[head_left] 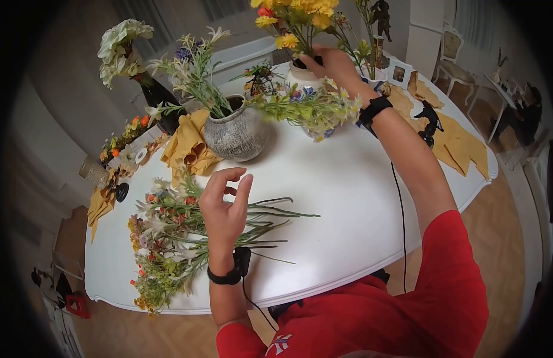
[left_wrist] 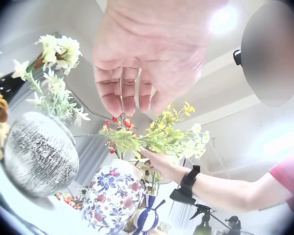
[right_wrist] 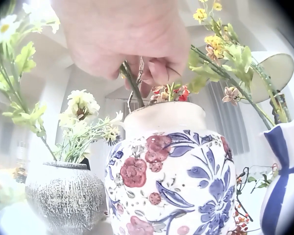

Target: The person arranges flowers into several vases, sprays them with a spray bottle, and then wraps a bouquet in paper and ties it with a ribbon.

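My right hand [head_left: 337, 67] is at the mouth of a white vase with blue and red flower patterns [right_wrist: 171, 171]. Its curled fingers grip flower stems [right_wrist: 133, 84] that go into the neck. Yellow flowers [head_left: 306, 21] rise above that hand in the head view. My left hand [head_left: 221, 206] hovers over the near side of the table, fingers loosely bent, thumb apart, holding nothing. Below it lies a pile of cut artificial flowers [head_left: 169, 256], stems pointing right. A round grey textured vase [head_left: 238, 136] holds white flowers, and a daisy spray [head_left: 324, 108] leans out to its right.
A dark vase with cream blooms [head_left: 126, 51] stands at the back left. Yellow cloth [head_left: 190, 140] lies beside the grey vase, with more cloth [head_left: 461, 146] and a black spray bottle [head_left: 428, 125] at right. A blue-striped vase [right_wrist: 286, 181] neighbours the patterned one. A cable [head_left: 400, 221] hangs from the right wrist.
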Tool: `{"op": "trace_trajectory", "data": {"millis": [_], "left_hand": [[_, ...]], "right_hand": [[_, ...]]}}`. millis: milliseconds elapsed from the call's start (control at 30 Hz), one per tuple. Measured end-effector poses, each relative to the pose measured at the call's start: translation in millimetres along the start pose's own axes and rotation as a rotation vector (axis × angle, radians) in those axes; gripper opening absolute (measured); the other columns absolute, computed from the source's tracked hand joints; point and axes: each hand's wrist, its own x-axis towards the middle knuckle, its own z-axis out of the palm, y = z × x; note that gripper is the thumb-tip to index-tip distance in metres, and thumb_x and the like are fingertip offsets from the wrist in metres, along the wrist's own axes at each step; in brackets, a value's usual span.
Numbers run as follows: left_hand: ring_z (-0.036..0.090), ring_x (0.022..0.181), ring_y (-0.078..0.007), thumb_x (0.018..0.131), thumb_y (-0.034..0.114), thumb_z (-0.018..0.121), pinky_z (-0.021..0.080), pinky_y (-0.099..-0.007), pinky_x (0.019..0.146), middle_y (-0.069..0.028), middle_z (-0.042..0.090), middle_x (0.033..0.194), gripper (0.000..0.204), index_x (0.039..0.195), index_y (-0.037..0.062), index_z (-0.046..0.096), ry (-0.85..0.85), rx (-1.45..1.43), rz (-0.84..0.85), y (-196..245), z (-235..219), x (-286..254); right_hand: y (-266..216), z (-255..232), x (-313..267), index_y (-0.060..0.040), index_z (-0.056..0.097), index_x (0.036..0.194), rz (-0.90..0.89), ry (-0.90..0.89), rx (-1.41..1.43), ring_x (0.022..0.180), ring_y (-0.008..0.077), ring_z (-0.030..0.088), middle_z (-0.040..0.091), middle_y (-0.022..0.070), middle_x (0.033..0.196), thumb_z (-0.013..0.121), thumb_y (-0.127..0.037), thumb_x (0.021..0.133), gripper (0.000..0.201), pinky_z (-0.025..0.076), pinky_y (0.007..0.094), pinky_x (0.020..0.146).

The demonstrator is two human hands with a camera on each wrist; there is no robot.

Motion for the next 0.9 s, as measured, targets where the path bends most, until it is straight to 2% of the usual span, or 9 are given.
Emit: {"op": "trace_trajectory", "data": {"millis": [33,67,200,433,633,700,733,833,900], "left_hand": [[0.067,0.085,-0.013,0.094,0.009,0.075,0.053,-0.0271,0.07,-0.0074,0.072,0.096,0.013,0.102,-0.0004,0.072,0.001,0.004,0.001,0,0,0],[0.067,0.085,-0.0129,0.094,0.009,0.075,0.053,-0.027,0.07,-0.0073,0.072,0.096,0.013,0.102,-0.0005,0.072,0.0,0.002,0.0,0,-1,-1],[0.067,0.085,-0.0125,0.094,0.009,0.075,0.053,-0.0266,0.07,-0.007,0.072,0.096,0.013,0.102,-0.0007,0.072,0.001,-0.009,-0.004,-1,-3,-1],[0.068,0.082,-0.0166,0.092,0.009,0.077,0.053,-0.0276,0.065,-0.0108,0.072,0.092,0.015,0.102,-0.0008,0.073,0.024,0.001,0.011,-4,-7,-3],[0.069,0.085,-0.0181,0.091,0.016,0.078,0.054,-0.0293,0.072,-0.0114,0.074,0.099,0.024,0.109,0.0006,0.074,-0.082,0.165,-0.058,-17,-25,-6],[0.071,0.086,-0.0243,0.09,0.021,0.078,0.055,-0.0335,0.076,-0.0129,0.075,0.103,0.03,0.113,0.0026,0.074,-0.16,0.255,-0.118,-24,-37,-8],[0.071,0.089,-0.0273,0.09,0.021,0.078,0.055,-0.0355,0.079,-0.0142,0.075,0.105,0.031,0.114,0.0025,0.074,-0.193,0.311,-0.095,-32,-42,-11],[0.07,0.099,-0.0333,0.089,0.022,0.077,0.054,-0.04,0.087,-0.0169,0.074,0.111,0.034,0.117,0.0026,0.073,-0.302,0.389,-0.125,-46,-60,-18],[0.069,0.105,-0.0354,0.089,0.022,0.076,0.053,-0.0416,0.092,-0.0182,0.073,0.114,0.036,0.119,0.0027,0.072,-0.354,0.429,-0.172,-54,-70,-26]], "right_hand": [[0,2,1,-0.0069,0.072,0.104,-0.012,0.038,0.016,0.085,0.0374,0.07,0.074,0.0147,0.098,0.06,-0.057,0.098,0.052,0.054,0.0463,0.074],[-1,4,0,-0.0082,0.074,0.108,-0.123,0.19,0.086,0.073,0.0346,0.07,0.071,0.0169,0.083,0.067,-0.055,0.095,0.049,0.054,0.0429,0.066],[-3,-10,8,-0.0049,0.073,0.112,-0.038,0.076,0.088,0.095,0.0366,0.071,0.073,0.0185,0.105,0.066,-0.052,0.096,0.051,0.055,0.0439,0.081],[-4,-6,-2,-0.0072,0.075,0.114,-0.036,0.082,0.226,0.097,0.034,0.073,0.075,0.0152,0.112,0.071,-0.05,0.093,0.048,0.056,0.041,0.082],[21,0,-6,-0.011,0.071,0.129,-0.034,0.069,0.209,0.085,0.0238,0.076,0.076,0.0099,0.116,0.077,-0.06,0.086,0.066,0.058,0.0371,0.078],[21,-3,-16,-0.0081,0.065,0.135,-0.045,0.041,0.218,0.092,0.024,0.076,0.071,0.0128,0.128,0.074,-0.047,0.094,0.057,0.058,0.0382,0.076],[33,5,-19,-0.0156,0.067,0.135,-0.064,0.116,0.246,0.082,0.0229,0.076,0.074,0.0103,0.122,0.079,-0.054,0.086,0.064,0.058,0.0362,0.078],[45,2,-46,-0.008,0.06,0.141,-0.17,0.09,0.345,0.102,0.0226,0.073,0.071,0.0134,0.128,0.072,-0.048,0.095,0.063,0.055,0.0356,0.091],[54,4,-73,-0.0029,0.059,0.139,-0.275,0.054,0.398,0.114,0.0223,0.067,0.071,0.0172,0.125,0.068,-0.024,0.099,0.046,0.054,0.0358,0.094]]}}
